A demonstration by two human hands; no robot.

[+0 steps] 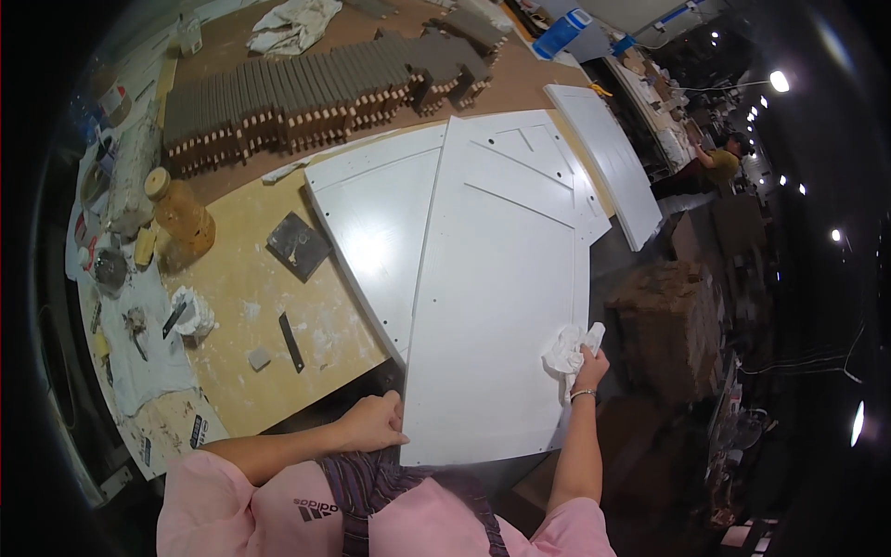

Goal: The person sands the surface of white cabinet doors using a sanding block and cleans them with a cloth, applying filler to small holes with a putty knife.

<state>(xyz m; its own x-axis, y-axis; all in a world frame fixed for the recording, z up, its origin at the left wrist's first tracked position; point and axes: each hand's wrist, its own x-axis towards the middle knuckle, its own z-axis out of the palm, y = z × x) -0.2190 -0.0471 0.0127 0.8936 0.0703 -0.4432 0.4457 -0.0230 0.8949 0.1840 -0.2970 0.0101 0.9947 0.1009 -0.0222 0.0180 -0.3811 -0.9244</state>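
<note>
Right hand (592,369): fingers closed on a crumpled white cloth (561,355), resting against the right side of a white panel (501,297). Left hand (373,422): curled at the panel's near left edge; cannot tell whether it grips. Panel overlaps a second white panel (367,237) on the worktop (339,317). Dark printed logo (316,510) on pink shirt (246,511).

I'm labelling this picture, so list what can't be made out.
Right hand: some fingertips, head view, behind the white cloth.
Lower white panel: its covered part, head view, under the upper white panel.
Distant co-worker: what they handle, head view, too small and blurred.
Pink shirt: its bottom, head view, cut off by the lower edge.
</note>
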